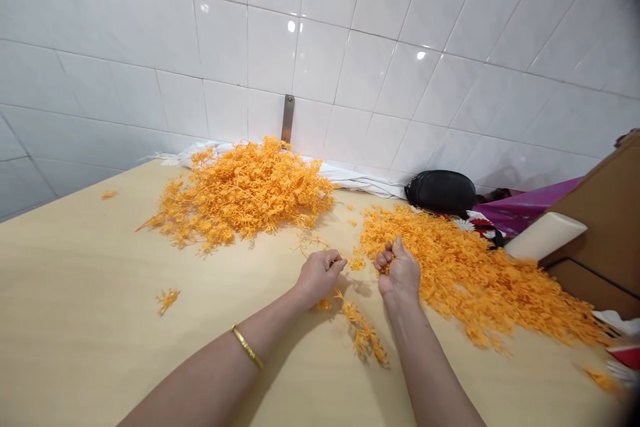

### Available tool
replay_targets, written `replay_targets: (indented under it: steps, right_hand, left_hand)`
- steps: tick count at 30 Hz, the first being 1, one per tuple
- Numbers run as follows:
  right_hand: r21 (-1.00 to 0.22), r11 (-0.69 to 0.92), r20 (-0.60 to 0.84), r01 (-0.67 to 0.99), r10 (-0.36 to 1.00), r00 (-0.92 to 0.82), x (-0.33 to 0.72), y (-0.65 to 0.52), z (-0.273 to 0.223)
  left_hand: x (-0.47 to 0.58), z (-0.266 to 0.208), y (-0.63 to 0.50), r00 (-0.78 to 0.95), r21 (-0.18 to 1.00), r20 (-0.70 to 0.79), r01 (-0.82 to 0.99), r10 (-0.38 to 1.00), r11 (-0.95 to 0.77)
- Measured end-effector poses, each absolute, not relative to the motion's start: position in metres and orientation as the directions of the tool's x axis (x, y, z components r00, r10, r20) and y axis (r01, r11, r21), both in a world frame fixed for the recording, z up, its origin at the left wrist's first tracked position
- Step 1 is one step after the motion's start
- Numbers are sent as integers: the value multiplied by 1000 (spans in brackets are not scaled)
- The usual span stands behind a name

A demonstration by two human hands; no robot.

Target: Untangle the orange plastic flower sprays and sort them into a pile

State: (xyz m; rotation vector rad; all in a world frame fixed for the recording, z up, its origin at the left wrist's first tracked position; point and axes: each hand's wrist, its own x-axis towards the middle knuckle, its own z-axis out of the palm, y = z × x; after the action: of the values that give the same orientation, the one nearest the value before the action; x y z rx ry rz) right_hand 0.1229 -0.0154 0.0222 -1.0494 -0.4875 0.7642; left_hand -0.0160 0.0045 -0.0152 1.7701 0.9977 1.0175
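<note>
My left hand (pixel 321 275), a gold bangle on its wrist, is closed in a pinch above the table. What its fingertips hold is too small to make out. Orange bits show just under it, and a strand of stacked orange plastic sprigs (pixel 365 333) is below, between my forearms; whether it hangs from the hand cannot be told. My right hand (pixel 401 273) is curled, thumb up, with a bit of orange sprig showing at its fingers. It is at the left edge of a spread heap of loose orange sprigs (pixel 465 273).
A taller pile of branched orange sprigs (pixel 250 190) stands at the back by the tiled wall (pixel 225 40). On the right are a black case (pixel 441 191), a cream cylinder (pixel 547 236), purple sheeting (pixel 525 205) and a cardboard box (pixel 600 213). A single sprig (pixel 167 300) lies left.
</note>
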Motion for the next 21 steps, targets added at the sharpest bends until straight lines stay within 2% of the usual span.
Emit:
replay_targets:
  steps: [4,6,11,13,17,21]
  right_hand:
    - [-868,399,-11,-294,577,816,154,-20,28]
    - [-875,408,-2,-263,539,842,164,-23,28]
    - [-929,353,185,-116,710,680,148,-21,22]
    - [-941,322,195,-107,770,608,140,-21,20]
    - [-980,177,118,-93,887,446,135,-23,19]
    - [-996,-69,-80,-64,978,191,130,-25,15]
  left_hand:
    - [-22,-15,4,321,901,260,260,911,-349]
    - [-25,-15,3,291,901,274,257,917,-351]
    - [-28,-17,7,195,949,244,154,950,-275]
    - [-28,-16,9,143,970,204,105,968,-220]
    - [-29,-14,13,97,988,147,32,984,-151]
    - [-28,-13,13,88,990,133,31,987,-136]
